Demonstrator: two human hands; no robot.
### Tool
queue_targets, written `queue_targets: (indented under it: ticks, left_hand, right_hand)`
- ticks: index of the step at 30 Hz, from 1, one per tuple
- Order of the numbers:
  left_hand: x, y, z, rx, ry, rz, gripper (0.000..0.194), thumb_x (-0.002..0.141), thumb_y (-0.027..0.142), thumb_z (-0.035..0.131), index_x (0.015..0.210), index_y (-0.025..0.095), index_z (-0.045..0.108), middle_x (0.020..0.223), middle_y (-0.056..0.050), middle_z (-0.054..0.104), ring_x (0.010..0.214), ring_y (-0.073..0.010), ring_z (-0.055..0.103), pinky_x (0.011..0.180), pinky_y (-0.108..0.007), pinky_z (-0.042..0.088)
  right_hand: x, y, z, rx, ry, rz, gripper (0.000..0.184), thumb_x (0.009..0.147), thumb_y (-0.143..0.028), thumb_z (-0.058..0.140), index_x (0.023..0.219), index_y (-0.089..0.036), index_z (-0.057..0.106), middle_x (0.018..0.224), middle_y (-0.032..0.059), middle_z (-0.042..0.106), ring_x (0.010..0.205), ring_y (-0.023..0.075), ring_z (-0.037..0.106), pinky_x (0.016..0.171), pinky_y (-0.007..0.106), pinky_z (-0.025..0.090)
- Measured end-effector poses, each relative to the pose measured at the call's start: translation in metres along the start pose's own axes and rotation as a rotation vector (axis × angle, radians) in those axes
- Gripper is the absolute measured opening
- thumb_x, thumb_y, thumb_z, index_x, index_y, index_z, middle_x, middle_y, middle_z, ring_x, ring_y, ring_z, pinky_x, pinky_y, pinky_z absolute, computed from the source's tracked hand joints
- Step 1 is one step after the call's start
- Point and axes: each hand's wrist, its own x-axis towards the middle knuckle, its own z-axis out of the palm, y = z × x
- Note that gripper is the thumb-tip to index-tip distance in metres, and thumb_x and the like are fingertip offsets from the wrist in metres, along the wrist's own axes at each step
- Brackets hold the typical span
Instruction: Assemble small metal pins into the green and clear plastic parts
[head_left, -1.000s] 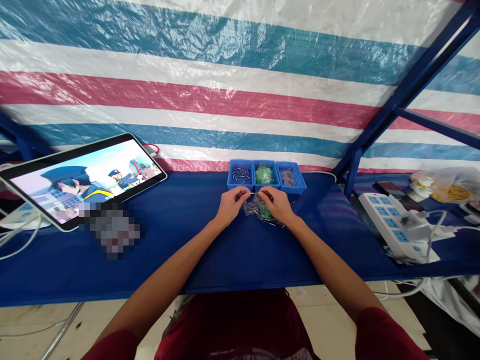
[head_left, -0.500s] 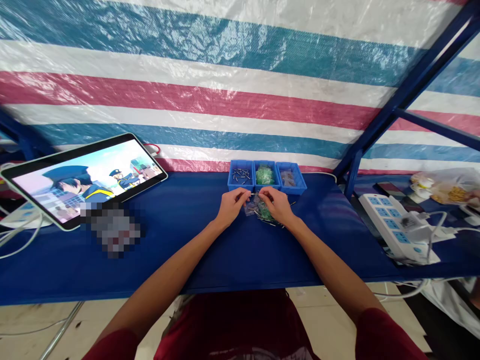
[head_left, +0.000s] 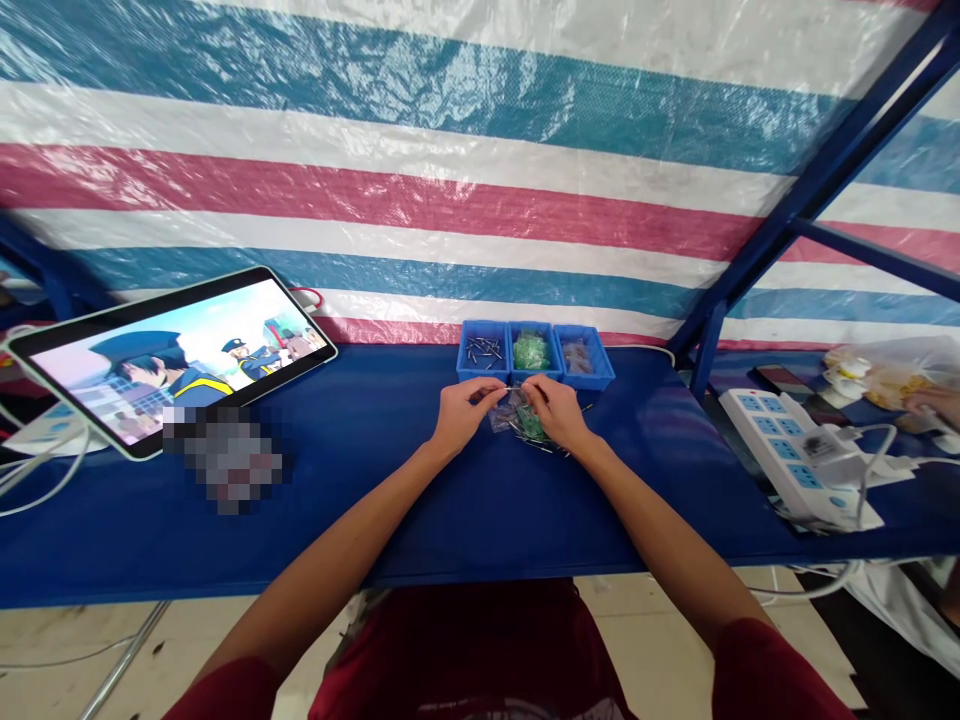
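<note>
My left hand (head_left: 463, 411) and my right hand (head_left: 559, 410) meet just in front of three blue bins, fingers pinched. Between their fingertips runs a thin, pale, rod-like piece (head_left: 513, 389), too small to name. Beneath and between the hands lies a loose pile of small green pieces (head_left: 530, 424), clear plastic bits (head_left: 501, 417) and dark thin rods (head_left: 545, 449). The left bin (head_left: 469, 370) holds dark metal rods, the middle bin (head_left: 516, 372) green pieces, and the right bin (head_left: 600, 378) small greyish-brown pieces in clear plastic.
A tablet (head_left: 180, 360) playing a cartoon leans at the left of the blue table (head_left: 360, 500), behind a blurred-out patch. On the right are a white power strip (head_left: 787, 450) with plugs, a plastic bag (head_left: 885, 370) and another person's hand (head_left: 934, 402). A blue metal frame (head_left: 750, 270) slants upward.
My hands stay nearly in place, with the fingertips slightly shifted around the thin piece. At the far right, another person's hand has come in by the plastic bag.
</note>
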Motion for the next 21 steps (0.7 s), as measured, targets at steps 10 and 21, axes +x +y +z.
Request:
queue_targets:
  ticks: [10,21]
  left_hand:
    - [0.0021,-0.0004,-0.0018,0.050,-0.002,-0.012,0.025,0.087,0.038,0.057,0.082,0.015,0.066,0.067,0.000,0.064,0.054,-0.0102,0.058,0.055,-0.020,0.046]
    - [0.0012,0.0046,-0.0022,0.052,-0.021,-0.030,0.033,0.088,0.041,0.053,0.068,0.015,0.060,0.057,0.002,0.056,0.052,-0.0098,0.054,0.055,-0.020,0.044]
  right_hand:
    - [-0.0016,0.0029,0.0035,0.048,0.049,-0.048,0.024,0.093,-0.037,0.047,0.090,-0.019,0.062,0.076,0.0044,0.064,0.064,0.0152,0.057,0.064,0.027,0.045]
    - [-0.0011,0.0023,0.0048,0.088,0.050,-0.052,0.022,0.091,-0.038,0.050,0.090,-0.019,0.062,0.076,0.0038,0.063,0.062,0.0147,0.056,0.063,0.027,0.046]
